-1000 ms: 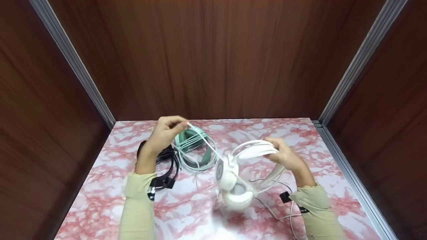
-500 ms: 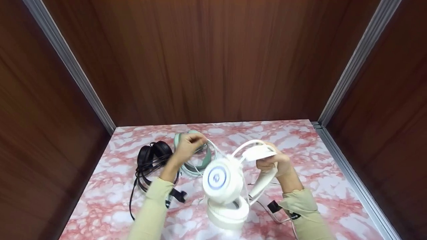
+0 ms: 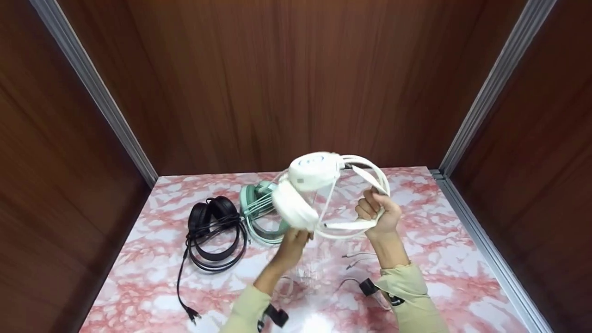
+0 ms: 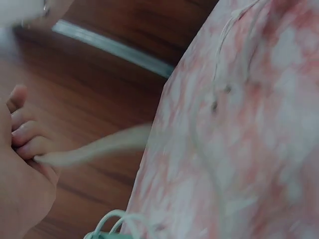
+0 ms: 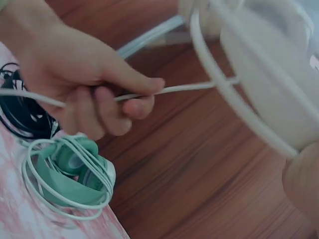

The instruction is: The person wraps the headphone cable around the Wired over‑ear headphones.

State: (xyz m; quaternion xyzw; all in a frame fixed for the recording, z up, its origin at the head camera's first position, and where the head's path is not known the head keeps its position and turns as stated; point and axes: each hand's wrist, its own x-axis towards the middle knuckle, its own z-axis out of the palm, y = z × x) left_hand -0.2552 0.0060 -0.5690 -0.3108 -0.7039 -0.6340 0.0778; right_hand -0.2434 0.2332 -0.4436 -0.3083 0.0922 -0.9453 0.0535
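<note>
Above the table, white headphones point(image 3: 314, 172) hang tilted in the air, ear cups to the left. My right hand point(image 3: 383, 216) grips their headband point(image 3: 385, 181) with curled fingers. Just below the ear cups is my left hand point(image 3: 291, 249), partly hidden by them in the head view. In the right wrist view the left hand point(image 5: 94, 74) pinches a white cable point(image 5: 187, 87) between thumb and fingers. That cable runs across toward the headphones. The left wrist view catches the cable point(image 4: 94, 150) blurred beside the curled fingers.
Green headphones point(image 3: 249, 201) bound with their pale cable lie behind the left hand. Left of them rest black headphones point(image 3: 224, 207), their cord trailing to a plug point(image 3: 192, 314). White cable ends point(image 3: 356, 256) lie on the marbled table point(image 3: 152, 259). Brown panels point(image 3: 296, 83) enclose the back and sides.
My left hand has moved right and nearer, from beside the green headphones to under the white ear cups. The white headphones have been raised and turned in my right hand.
</note>
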